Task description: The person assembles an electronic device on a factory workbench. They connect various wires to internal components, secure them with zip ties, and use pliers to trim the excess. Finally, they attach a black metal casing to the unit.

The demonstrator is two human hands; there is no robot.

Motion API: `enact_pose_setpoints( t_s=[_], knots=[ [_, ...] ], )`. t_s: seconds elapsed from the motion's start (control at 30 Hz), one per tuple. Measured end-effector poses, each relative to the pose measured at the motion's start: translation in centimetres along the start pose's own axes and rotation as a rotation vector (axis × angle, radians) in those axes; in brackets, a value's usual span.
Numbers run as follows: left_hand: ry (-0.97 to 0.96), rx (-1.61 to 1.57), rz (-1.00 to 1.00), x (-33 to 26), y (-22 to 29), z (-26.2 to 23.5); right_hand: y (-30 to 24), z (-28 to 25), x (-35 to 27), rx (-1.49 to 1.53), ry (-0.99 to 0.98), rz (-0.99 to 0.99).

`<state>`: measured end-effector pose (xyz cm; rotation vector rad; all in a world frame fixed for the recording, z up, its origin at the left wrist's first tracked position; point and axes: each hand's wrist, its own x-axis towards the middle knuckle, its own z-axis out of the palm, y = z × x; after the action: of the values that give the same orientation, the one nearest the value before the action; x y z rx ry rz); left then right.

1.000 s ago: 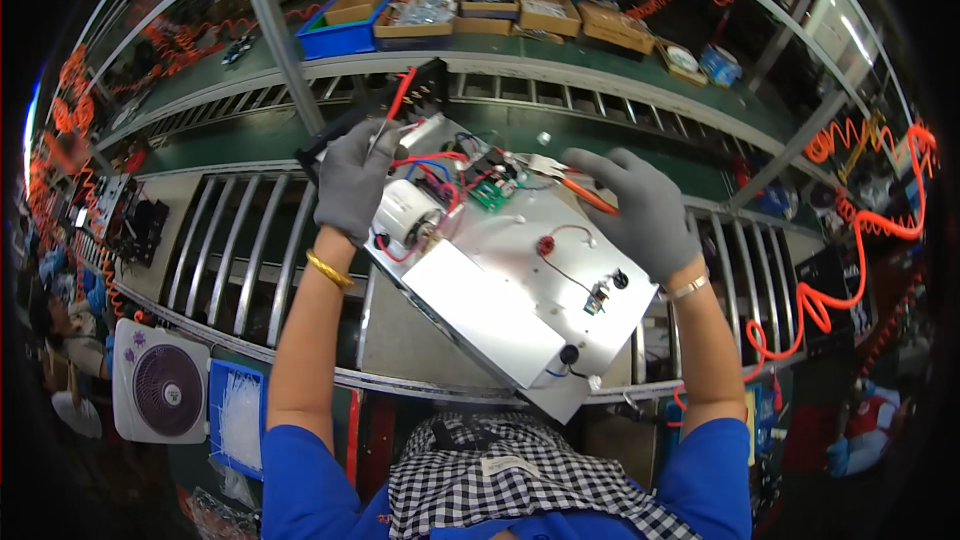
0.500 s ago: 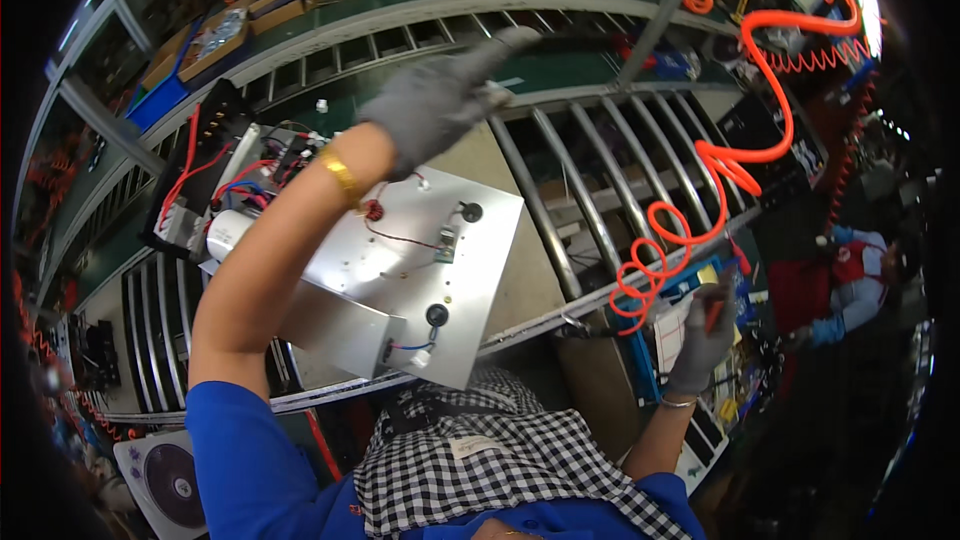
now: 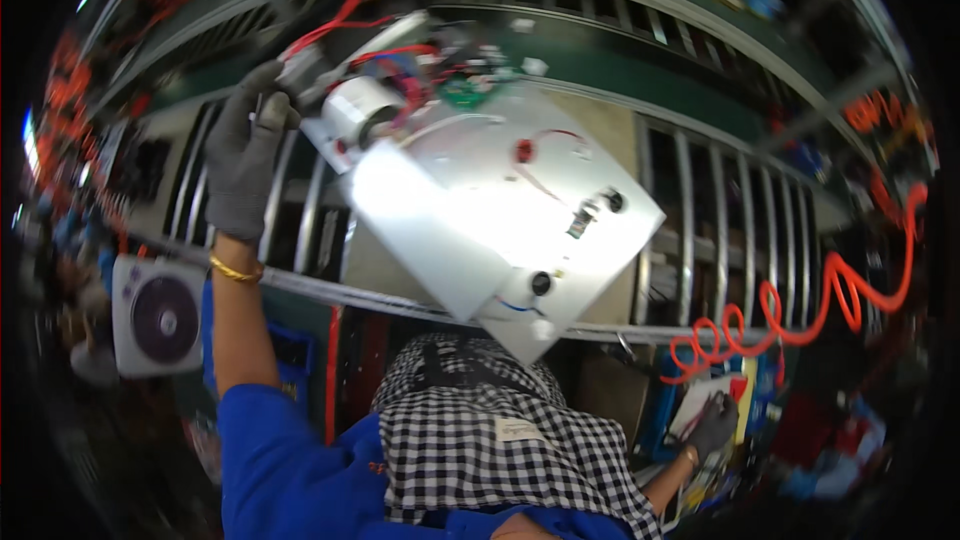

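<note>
My left hand [image 3: 245, 160], in a grey glove, is raised at the left end of an opened metal assembly. Its fingers are curled, close to a grey block with red wires [image 3: 303, 72]; whatever they hold, if anything, is too blurred to name. A white cylinder [image 3: 358, 108] lies just right of it. The shiny sheet-metal panel [image 3: 600, 265] carries black round parts, a small circuit board [image 3: 579, 221] and thin wires. Low on the right, my gloved right hand [image 3: 714, 426] is closed over a bin of parts, beside something red; what its fingers grip cannot be made out.
The assembly rests on a roller conveyor [image 3: 725, 230] with a metal front rail. A coiled orange air hose [image 3: 850, 305] hangs at the right. Near the right hand is a blue bin [image 3: 655, 420]. A white fan-like unit [image 3: 160, 315] stands at the lower left.
The view has swung, so the assembly appears further right. My left hand has gone from above the panel's far side to the assembly's left end. My right hand now sits lower at the bin.
</note>
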<state>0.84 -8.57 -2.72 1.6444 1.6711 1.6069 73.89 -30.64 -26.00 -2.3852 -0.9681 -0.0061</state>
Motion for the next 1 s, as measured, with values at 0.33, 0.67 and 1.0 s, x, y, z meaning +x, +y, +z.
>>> enact_pose_setpoints(
  t_s=[0.33, 0.67, 1.0],
  knots=[
    [0.511, 0.98, -0.694, -17.6, -14.8, -19.4, -21.3, 15.4, -6.3, 0.489, -0.883, -0.236],
    [0.034, 1.651, -0.961, -28.7, -19.8, -27.7, -23.7, 28.6, -1.4, 0.685, -0.839, 0.186],
    [-0.426, 0.632, -0.233, -28.6, -16.2, -2.9, -22.1, 31.8, -0.5, 0.65, -0.844, 0.208]
  ],
)
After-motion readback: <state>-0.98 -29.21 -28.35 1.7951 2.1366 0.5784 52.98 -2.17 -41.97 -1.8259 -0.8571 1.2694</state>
